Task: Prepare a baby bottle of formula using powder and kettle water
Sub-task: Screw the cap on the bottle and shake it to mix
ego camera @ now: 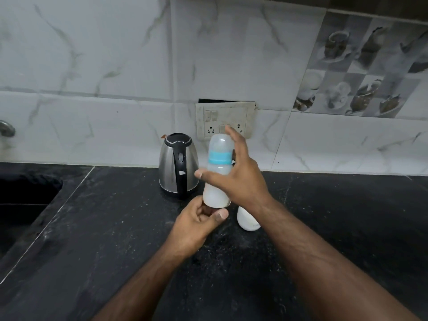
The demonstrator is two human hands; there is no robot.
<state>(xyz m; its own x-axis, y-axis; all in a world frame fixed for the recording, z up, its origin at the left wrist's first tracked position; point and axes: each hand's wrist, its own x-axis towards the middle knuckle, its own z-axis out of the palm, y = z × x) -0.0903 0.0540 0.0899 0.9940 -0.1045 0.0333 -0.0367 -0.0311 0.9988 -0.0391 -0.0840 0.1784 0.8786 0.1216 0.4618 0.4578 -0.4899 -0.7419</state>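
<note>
A capped baby bottle with a blue collar and a clear dome cap stands upright above the black counter; its lower part looks milky white. My left hand grips its base from below, thumb and fingers curled round it. My right hand is against the bottle's right side, thumb across its front and fingers spread and fairly straight behind it. A steel kettle with a black handle and lid stands just left of the bottle by the wall. A white container sits on the counter, partly hidden under my right wrist.
The black stone counter runs the full width. A dark sink is sunk in at the far left, with a tap fitting on the wall above it. A wall socket plate sits behind the bottle on the tiled wall.
</note>
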